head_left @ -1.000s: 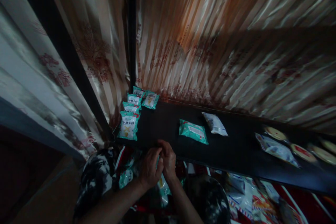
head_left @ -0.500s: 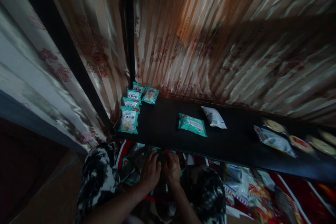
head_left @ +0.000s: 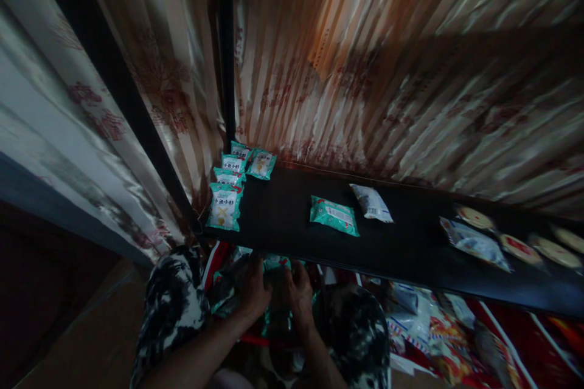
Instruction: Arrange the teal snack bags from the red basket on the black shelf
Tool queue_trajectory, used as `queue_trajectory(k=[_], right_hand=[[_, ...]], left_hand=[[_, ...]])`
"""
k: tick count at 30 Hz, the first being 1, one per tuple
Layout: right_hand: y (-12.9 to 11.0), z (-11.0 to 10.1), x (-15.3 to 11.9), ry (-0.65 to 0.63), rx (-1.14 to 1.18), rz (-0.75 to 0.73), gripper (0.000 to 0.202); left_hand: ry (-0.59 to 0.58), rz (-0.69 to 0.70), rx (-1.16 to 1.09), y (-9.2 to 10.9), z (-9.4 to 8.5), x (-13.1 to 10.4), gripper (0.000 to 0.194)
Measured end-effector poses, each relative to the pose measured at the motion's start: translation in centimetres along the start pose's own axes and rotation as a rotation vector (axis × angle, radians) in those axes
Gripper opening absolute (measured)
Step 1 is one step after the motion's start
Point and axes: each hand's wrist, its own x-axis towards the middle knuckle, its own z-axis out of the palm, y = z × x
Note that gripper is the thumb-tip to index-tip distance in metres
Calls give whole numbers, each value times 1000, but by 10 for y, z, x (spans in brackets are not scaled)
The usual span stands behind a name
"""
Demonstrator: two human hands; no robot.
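Observation:
Both my hands are low inside a red-rimmed container [head_left: 210, 264] between my knees, just below the shelf's front edge. It holds several teal snack packets [head_left: 223, 292]. My left hand [head_left: 255, 290] is closed, with its fingertips at the left end of a teal snack packet [head_left: 276, 262]. Opposite it, my right hand [head_left: 299, 293] has its fingers bent around the right end of that packet. Dim light partly hides the fingertips.
On the black shelf [head_left: 283, 213], teal packets [head_left: 224, 206] stand at the left corner. A teal packet [head_left: 334, 216] and a white packet [head_left: 371, 203] lie mid-shelf. Round pale packaged items [head_left: 522, 248] lie to the right. Colourful packages [head_left: 438, 334] fill the space below right. A curtain [head_left: 347, 73] hangs behind.
My hands have moved slightly apart and turned inward, and a teal packet now shows between them. The things on the shelf have stayed in place.

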Motion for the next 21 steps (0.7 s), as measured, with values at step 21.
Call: queue_trajectory(k=[21], right_hand=[[-26,-35,-46,-38,262,83,57]], left_hand=[[242,180,-180,-17,8,-50,49]])
